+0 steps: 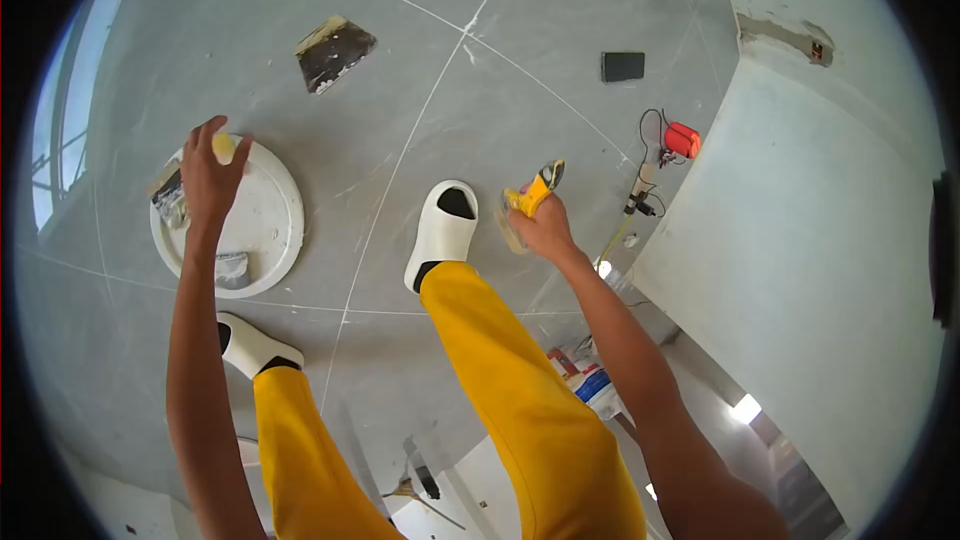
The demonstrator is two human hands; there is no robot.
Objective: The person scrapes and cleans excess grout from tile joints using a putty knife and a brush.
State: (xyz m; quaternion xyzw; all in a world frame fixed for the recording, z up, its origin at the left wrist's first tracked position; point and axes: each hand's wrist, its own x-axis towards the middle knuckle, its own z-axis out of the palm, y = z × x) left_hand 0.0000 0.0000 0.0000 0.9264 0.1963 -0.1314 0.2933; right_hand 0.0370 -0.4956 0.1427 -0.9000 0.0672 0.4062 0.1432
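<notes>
My left hand reaches over a round white lid on the floor, thumb and fingers apart. A small pale yellow piece shows between them, near the lid's far edge. Beside that hand, a putty-smeared scraper blade rests across the lid's left rim, and a greyish-white smeared piece lies near the front rim. My right hand is closed round the yellow and dark handle of a putty knife, in the air right of my right shoe. Its pale, blurred blade points down and left.
A dark, putty-marked board and a black phone lie on the grey tiles. By the right wall are a red object and black cables. My white shoes stand on the floor. Blue and white packages sit lower right.
</notes>
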